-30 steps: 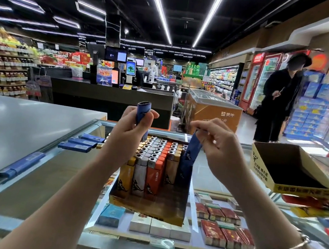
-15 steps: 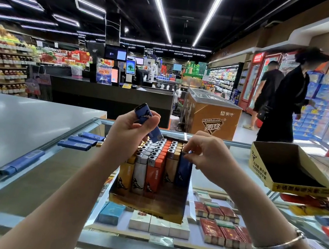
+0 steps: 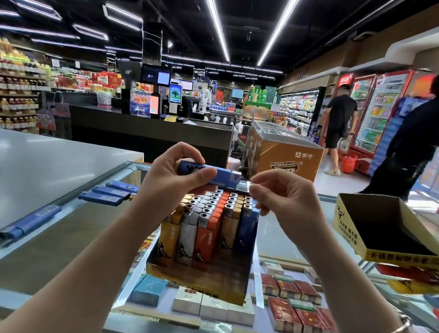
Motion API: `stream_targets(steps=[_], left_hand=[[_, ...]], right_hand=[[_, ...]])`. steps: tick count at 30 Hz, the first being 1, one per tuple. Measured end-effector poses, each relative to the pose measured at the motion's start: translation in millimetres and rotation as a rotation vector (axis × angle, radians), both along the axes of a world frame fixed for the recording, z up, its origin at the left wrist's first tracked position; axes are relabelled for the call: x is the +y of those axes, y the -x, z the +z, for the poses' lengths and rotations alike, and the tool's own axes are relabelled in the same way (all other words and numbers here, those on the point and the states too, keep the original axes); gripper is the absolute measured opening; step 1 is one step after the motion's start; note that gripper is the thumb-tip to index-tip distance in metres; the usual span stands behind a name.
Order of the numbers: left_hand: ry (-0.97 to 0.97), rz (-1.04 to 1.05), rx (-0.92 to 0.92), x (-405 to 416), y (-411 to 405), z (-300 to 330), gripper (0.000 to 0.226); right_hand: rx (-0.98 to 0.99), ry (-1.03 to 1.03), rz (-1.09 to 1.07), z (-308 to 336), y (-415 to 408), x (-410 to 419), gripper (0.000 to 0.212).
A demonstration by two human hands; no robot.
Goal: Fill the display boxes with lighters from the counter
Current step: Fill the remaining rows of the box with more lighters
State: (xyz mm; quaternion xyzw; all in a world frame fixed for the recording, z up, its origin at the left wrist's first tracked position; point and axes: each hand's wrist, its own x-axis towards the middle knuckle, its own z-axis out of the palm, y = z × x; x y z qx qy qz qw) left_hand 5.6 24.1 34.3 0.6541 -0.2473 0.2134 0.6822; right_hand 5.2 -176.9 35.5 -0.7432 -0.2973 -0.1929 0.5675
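The left hand (image 3: pixel 174 180) grips a blue lighter (image 3: pixel 207 174) sideways just above the near display box (image 3: pixel 202 280), and the right hand (image 3: pixel 282 199) comes in empty with fingers curled toward its metal end. That box looks close to full, with rows standing upright. By my read plenty remains: three blue lighters (image 3: pixel 108 192) lie on the counter (image 3: pixel 35 170), and the second box (image 3: pixel 383 230) sits bare.

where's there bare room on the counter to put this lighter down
Bare glass lies between the full box and the empty box. The grey top far left is bare too. The strip left of the full box holds three loose lighters. The full box is packed, except its front. The left hand holds the lighter.
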Motion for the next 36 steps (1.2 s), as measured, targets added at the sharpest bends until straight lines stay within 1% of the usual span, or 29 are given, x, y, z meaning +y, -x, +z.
stream_targets(steps=[3,6,9,12,15,18,20,22,23,26,28,34,36], left_hand=[[-0.02,-0.007,-0.003,1,0,-1,0.029],[-0.096,-0.004,-0.022,2,-1,-1,0.032],[-0.164,-0.013,-0.04,3,-3,-4,0.028],[-0.186,-0.026,-0.044,3,-4,-5,0.018],[-0.218,-0.05,-0.017,3,-5,-5,0.012],[-0.282,-0.032,0.051,7,-5,-2,0.021],[-0.423,-0.05,0.127,12,-5,0,0.028],[-0.582,-0.089,0.195,16,-5,-1,0.035],[-0.629,-0.113,0.217,18,-3,-1,0.036],[-0.654,-0.172,0.26,18,-1,1,0.032],[-0.687,-0.169,0.264,18,-2,0,0.033],[-0.724,-0.165,0.268,18,-9,-1,0.035],[-0.73,-0.161,0.271,19,-11,-2,0.033]], right_hand=[[0.052,-0.07,0.09,-2,4,9,0.02],[0.063,-0.145,0.108,-4,5,15,0.018],[0.092,-0.196,0.129,-4,5,17,0.017],[0.13,-0.243,0.155,-6,6,20,0.013],[0.097,-0.342,0.094,-3,8,17,0.015],[0.043,-0.433,-0.017,5,8,4,0.016],[0.001,-0.427,-0.1,8,7,-4,0.017],[-0.017,-0.4,-0.14,9,5,-6,0.018],[-0.02,-0.371,-0.144,9,5,-6,0.019],[-0.051,-0.199,-0.135,6,5,-3,0.019],[-0.077,-0.091,-0.134,5,7,-1,0.019],[-0.153,0.136,-0.106,8,11,-1,0.022],[-0.161,0.243,-0.109,6,11,-1,0.018]])
